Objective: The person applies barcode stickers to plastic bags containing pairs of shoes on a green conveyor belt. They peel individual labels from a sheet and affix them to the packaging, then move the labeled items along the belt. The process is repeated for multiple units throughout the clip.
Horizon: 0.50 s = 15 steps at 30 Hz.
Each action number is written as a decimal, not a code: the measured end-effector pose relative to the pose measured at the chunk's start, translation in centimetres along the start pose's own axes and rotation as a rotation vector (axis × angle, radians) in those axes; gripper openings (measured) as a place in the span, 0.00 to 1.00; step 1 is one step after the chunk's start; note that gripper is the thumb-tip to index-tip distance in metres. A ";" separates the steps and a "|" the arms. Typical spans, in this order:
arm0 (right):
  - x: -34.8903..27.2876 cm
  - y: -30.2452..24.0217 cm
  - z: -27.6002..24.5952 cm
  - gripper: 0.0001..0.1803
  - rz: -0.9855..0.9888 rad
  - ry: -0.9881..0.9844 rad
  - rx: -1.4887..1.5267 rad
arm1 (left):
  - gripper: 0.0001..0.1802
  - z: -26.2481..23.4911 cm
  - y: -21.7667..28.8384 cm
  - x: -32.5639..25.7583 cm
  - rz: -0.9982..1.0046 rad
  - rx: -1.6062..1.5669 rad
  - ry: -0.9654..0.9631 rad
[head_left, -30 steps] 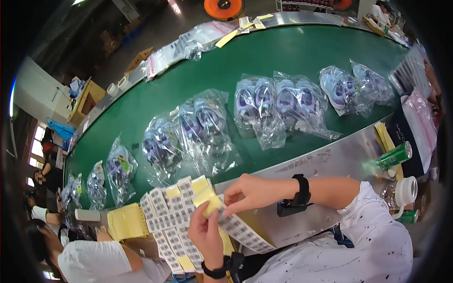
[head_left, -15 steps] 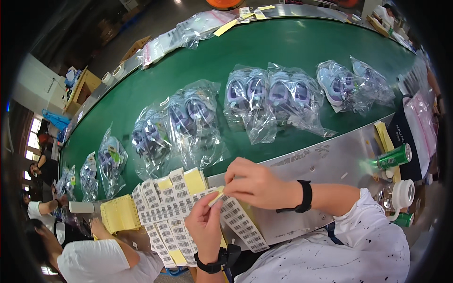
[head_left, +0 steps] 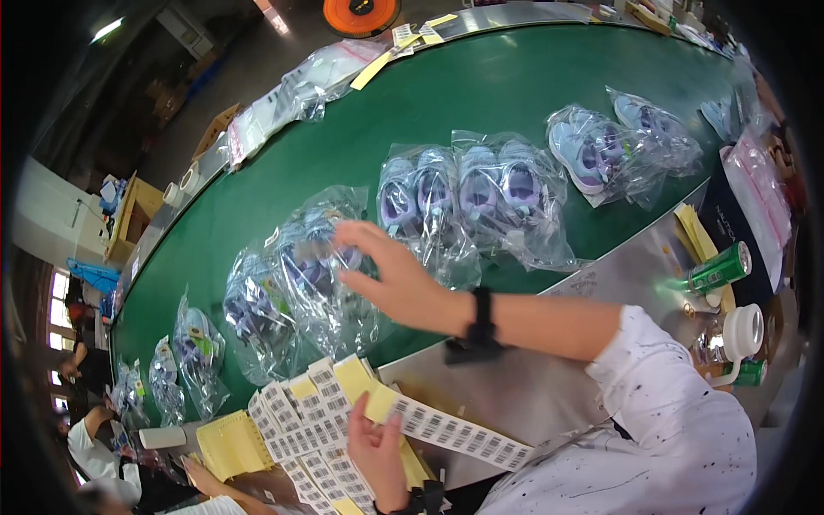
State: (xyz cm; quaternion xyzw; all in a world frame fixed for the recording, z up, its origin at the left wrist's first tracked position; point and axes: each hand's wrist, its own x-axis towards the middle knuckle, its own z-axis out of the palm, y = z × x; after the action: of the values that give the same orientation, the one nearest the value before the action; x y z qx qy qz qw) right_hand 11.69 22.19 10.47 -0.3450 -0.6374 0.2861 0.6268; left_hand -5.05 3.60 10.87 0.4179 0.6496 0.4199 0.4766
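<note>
Inspecting the head view, I find the right hand [head_left: 390, 279] above the near half of the green surface [head_left: 481, 94], in front of a bagged pair of shoes [head_left: 299, 270]. Its fingers are loosely spread, with thumb and forefinger well apart; the fingertips are blurred, and I cannot tell whether they touch the plastic.

I record the left hand [head_left: 378, 451] at the near edge of the surface, palm up, beside a barcode label strip [head_left: 459, 433]. Its thumb and forefinger are slightly parted at the strip's bare yellow end; I cannot tell whether they grip it. The strip slants from there toward the right, over the metal border [head_left: 532, 386].

Printed label sheets [head_left: 300, 429] overlap just left of that hand, with a yellow pad [head_left: 233, 446] adjoining on their left. Further bagged shoes [head_left: 500, 189] line the surface from its left end to its right. I note a green can [head_left: 719, 268] lying near the right corner of the border, and clear plastic bags [head_left: 296, 94] along the far edge.
</note>
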 end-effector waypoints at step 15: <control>9.7 16.7 1.9 0.43 0.600 0.086 -0.079 | 0.26 5.5 -4.2 -1.9 -0.051 -0.087 -0.194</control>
State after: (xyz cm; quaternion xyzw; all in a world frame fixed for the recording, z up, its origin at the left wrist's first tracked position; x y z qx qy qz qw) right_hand 11.35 40.03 2.91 -0.5537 -0.4904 0.4188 0.5268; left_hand 0.11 1.40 6.38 0.4188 0.5919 0.3933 0.5653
